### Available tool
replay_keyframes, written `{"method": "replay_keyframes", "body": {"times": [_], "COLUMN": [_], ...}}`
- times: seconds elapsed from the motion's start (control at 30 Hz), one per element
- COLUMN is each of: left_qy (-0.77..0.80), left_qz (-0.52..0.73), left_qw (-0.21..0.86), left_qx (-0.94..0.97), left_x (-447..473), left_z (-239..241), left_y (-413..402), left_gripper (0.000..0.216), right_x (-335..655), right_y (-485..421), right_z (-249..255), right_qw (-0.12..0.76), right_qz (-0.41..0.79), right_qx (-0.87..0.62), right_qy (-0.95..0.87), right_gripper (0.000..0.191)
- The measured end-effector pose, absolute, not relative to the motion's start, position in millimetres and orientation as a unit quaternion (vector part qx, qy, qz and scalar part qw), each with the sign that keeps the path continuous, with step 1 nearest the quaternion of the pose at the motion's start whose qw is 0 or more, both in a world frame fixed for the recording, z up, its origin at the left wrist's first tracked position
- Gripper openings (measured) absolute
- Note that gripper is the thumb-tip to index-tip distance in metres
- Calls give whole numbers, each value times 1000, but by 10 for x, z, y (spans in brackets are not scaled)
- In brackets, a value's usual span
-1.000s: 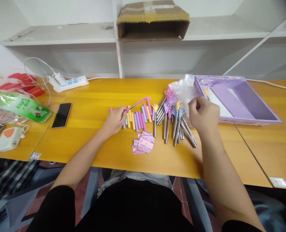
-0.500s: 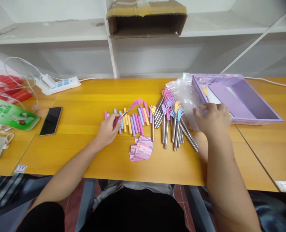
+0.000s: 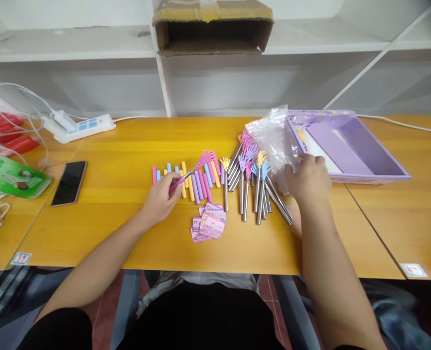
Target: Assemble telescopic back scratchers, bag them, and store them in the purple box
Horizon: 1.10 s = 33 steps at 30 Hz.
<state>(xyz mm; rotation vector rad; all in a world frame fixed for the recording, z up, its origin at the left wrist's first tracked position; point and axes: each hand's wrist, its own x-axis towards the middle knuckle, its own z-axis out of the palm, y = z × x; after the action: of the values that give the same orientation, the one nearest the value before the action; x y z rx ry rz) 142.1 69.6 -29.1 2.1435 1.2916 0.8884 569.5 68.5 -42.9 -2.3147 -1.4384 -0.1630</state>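
My left hand is closed around the pink grip of a back scratcher, whose claw end points up to the right. Beneath it lies a row of coloured handle sleeves in pink, purple, yellow and blue. My right hand has its fingers bent down onto a clear plastic bag, at the near left side of a purple box; its fingertips are partly hidden. Between my hands is a pile of back scratchers with bare metal rods and coloured claws.
Small pink printed cards lie stacked near the front. At the left are a phone, a white power strip with cables, a green pouch and red packets. An open cardboard box sits on the shelf above.
The whole view has shifted slightly. My right hand has settled lower onto the plastic bag, its fingers more bent. My left hand still holds the pink back scratcher, nearly unmoved.
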Motion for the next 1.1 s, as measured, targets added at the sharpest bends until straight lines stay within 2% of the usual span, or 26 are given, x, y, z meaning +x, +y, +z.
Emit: {"method": "replay_keyframes", "body": {"times": [0.07,0.17,0.27,0.33,0.4,0.47,0.6,0.67,0.77,0.9,1.1], "left_qy": [471,468,449,425,401,380,335,328,343,330,317], "left_qz": [322,325,365,389,370,328,291,276,277,277,244], "left_qw": [240,251,282,283,279,299,386,419,433,462,475], "left_qx": [786,782,765,767,790,811,809,800,786,775,783], "left_x": [1415,1404,1405,1415,1429,1448,1505,1544,1601,1643,1670], "left_z": [-295,-340,-406,-412,-370,-300,-235,-266,-342,-392,-359], "left_y": [690,687,688,682,665,633,542,495,442,417,374], "left_gripper": [16,16,28,30,21,19,37,44,37,30,29], "right_x": [5728,5750,5650,5485,5257,4999,4517,4338,4186,4138,4044], "right_y": [685,695,708,691,634,538,321,248,205,226,248], "right_z": [-415,-374,-318,-280,-244,-217,-235,-285,-385,-469,-454], "right_qw": [231,283,390,483,544,541,445,409,380,421,445], "right_qz": [-62,-67,-61,-8,94,219,420,462,521,627,638], "right_qx": [-825,-801,-746,-689,-629,-578,-471,-420,-355,-299,-336], "right_qy": [-511,-524,-537,-540,-547,-570,-635,-666,-677,-583,-531], "right_gripper": [46,28,21,24,28,29,28,26,26,33,29]}}
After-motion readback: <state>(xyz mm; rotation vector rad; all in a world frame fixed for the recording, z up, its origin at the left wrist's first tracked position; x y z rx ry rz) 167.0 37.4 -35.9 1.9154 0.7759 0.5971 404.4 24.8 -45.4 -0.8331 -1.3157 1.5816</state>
